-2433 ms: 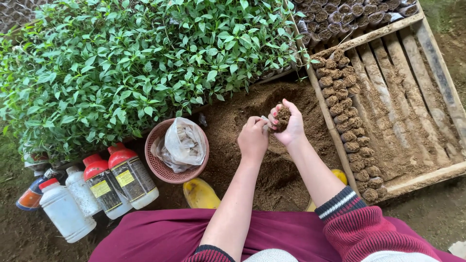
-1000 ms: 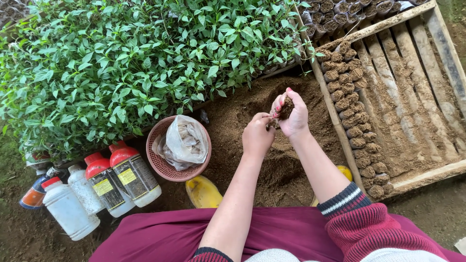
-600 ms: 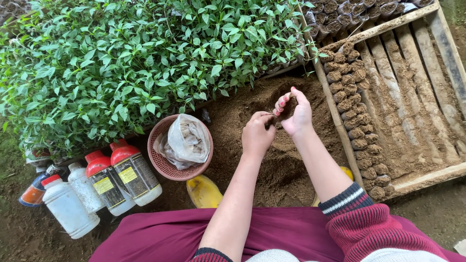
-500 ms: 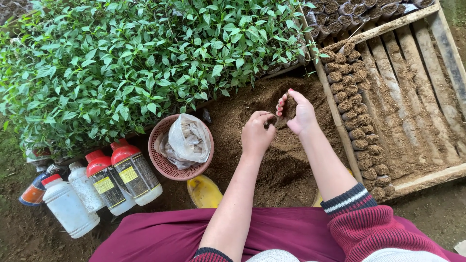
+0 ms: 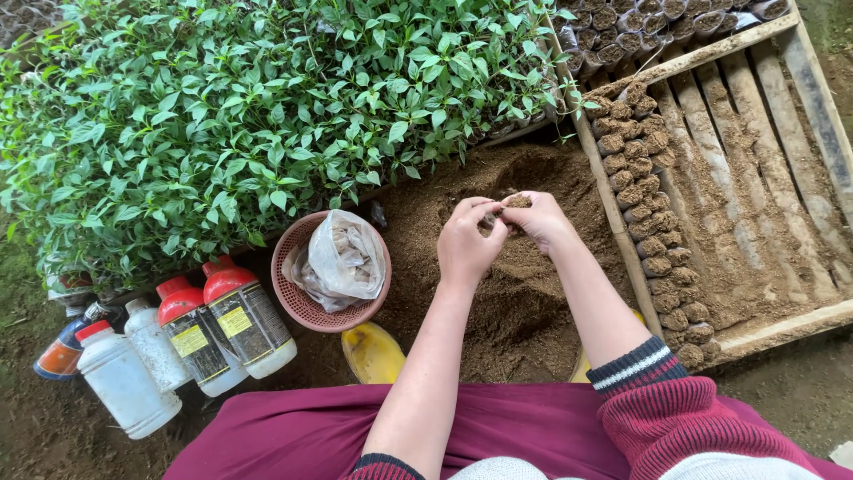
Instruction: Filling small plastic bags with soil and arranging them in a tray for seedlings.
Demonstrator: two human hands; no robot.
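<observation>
Small soil-filled pot (image 5: 517, 202) sits between both hands, held above the soil heap (image 5: 498, 284), centre of view. Right hand (image 5: 544, 222): grip closed around the pot, fingers curled over its far side. Left hand (image 5: 466, 242): fingertips pinched at the pot's near edge; whether they hold anything themselves, cannot tell. Right of the heap: wooden tray (image 5: 764, 196), a column of filled soil pots (image 5: 653, 240) stacked along its left side. Left of the heap: pink basket (image 5: 306, 307) holding a plastic bag (image 5: 342, 258); beside it, red-capped bottles (image 5: 218, 324). Behind: dense green seedlings (image 5: 267, 116). Yellow boot toe (image 5: 373, 351) near the lap.
</observation>
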